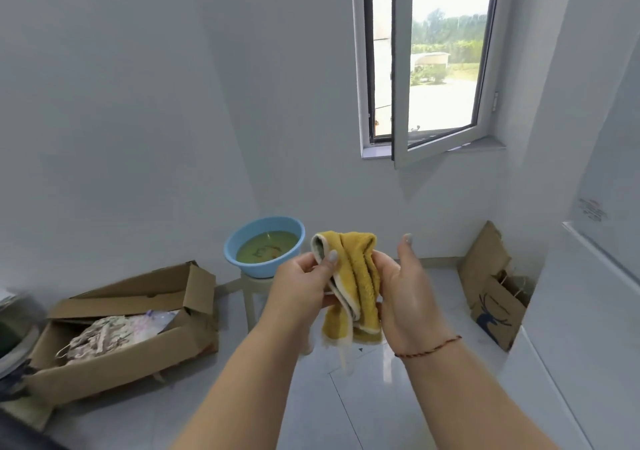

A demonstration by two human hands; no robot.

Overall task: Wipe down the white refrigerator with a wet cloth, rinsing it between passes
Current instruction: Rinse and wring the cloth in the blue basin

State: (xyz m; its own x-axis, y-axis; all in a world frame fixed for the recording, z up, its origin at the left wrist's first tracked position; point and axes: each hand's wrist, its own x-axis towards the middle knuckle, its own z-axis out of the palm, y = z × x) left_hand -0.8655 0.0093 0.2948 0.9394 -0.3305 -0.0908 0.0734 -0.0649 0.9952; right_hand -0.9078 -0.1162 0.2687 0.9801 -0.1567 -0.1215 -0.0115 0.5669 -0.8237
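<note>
Both hands hold the yellow cloth (353, 283) up in the air. The left hand (304, 285) pinches its edge. The right hand (407, 290) grips its side. A blue bowl (265, 246) of water sits behind, on a stool (254, 290).

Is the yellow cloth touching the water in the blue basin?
Apart. The head view shows the yellow cloth held in both hands, in front of the blue basin, not in it.

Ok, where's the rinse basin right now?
The blue basin sits on a pale stool against the back wall, left of centre, just behind the left hand and right of the open cardboard box.
</note>
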